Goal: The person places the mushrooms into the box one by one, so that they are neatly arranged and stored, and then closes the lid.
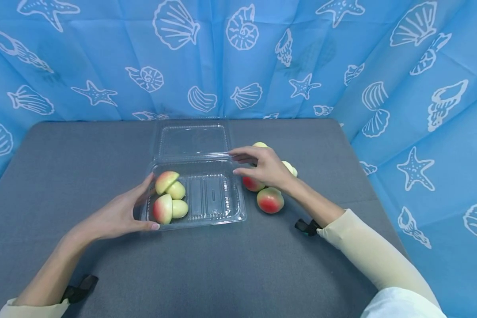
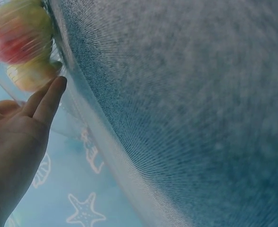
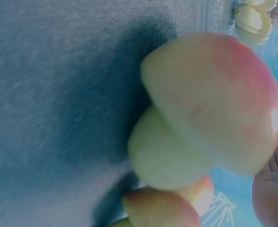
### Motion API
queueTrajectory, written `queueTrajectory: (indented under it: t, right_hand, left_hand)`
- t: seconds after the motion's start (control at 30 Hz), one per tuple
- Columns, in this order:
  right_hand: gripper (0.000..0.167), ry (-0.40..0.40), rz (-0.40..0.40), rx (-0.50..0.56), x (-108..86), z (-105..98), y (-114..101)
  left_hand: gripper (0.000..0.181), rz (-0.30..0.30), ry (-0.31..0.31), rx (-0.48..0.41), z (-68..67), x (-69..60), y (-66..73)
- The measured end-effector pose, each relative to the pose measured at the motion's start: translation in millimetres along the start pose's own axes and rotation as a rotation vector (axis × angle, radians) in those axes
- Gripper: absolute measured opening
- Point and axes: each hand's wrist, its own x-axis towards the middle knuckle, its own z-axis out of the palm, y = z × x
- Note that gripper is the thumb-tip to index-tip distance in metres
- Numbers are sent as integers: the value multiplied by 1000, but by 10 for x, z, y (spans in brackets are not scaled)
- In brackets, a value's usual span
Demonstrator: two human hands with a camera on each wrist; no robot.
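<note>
A clear plastic clamshell box (image 1: 212, 194) lies on the table with its lid (image 1: 194, 140) folded back. Two toy mushrooms with red-and-yellow caps, one (image 1: 167, 182) behind the other (image 1: 163, 210), lie in its left part. My left hand (image 1: 121, 212) spans the box's left side, thumb by the front corner, fingers fairly straight against the wall; its fingertips also show beside the box in the left wrist view. Above the box's right edge, my right hand (image 1: 264, 164) holds nothing. Several more toy mushrooms lie under and around it, the nearest (image 1: 270, 200) filling the right wrist view.
The grey cloth-covered table (image 1: 230, 274) runs back to a blue curtain (image 1: 206, 57) with white shell and starfish prints. The raised lid reaches the table's far edge. Dark straps (image 1: 79, 288) sit on both wrists.
</note>
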Motion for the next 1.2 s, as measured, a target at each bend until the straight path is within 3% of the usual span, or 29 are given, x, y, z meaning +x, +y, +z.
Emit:
queueTrajectory:
  t: [0.47,0.73,0.97,1.2]
  right_hand:
    - [42,85,-3,-49,-249,-268,107]
    - [38,120,39,-91,-365,-397,-266]
    - [37,148,32,-58,-470,-482,-198]
    - [36,163,58,-119,-606,-562,-146]
  left_hand:
    - [128,-20,-12,-18,-7,-4,0]
    - [127,-20,-12,-13,-8,-1,11]
    - [127,-19,-11,-11,-8,0,7]
    - [128,-21,-12,-19,-6,-5,4]
